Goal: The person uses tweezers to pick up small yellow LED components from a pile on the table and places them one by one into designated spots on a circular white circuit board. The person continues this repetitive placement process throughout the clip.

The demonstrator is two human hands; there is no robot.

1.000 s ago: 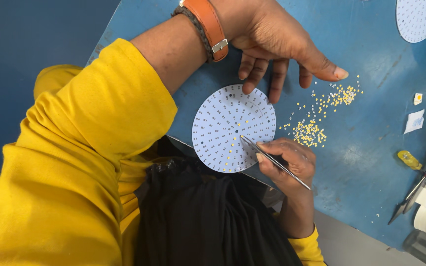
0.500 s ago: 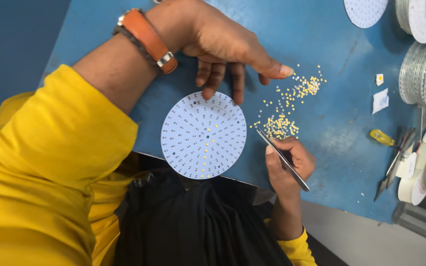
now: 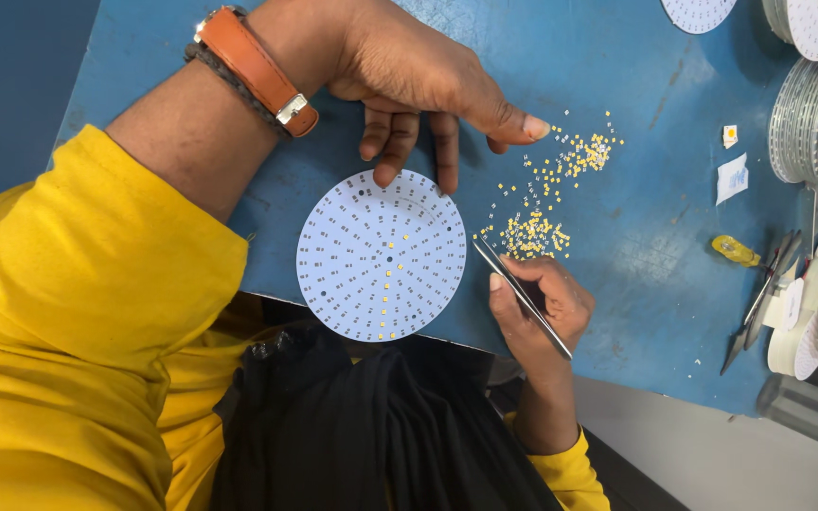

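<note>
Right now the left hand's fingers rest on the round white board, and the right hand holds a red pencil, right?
Not quite. In the head view the right hand holds thin metal tweezers, not a red pencil. The left hand does rest its fingertips on the round white board.

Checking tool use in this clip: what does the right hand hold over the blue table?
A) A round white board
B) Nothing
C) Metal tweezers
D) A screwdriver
C: the right hand grips slim metal tweezers, their tip close to the edge of the round white board and near the heap of small yellow parts.
</note>
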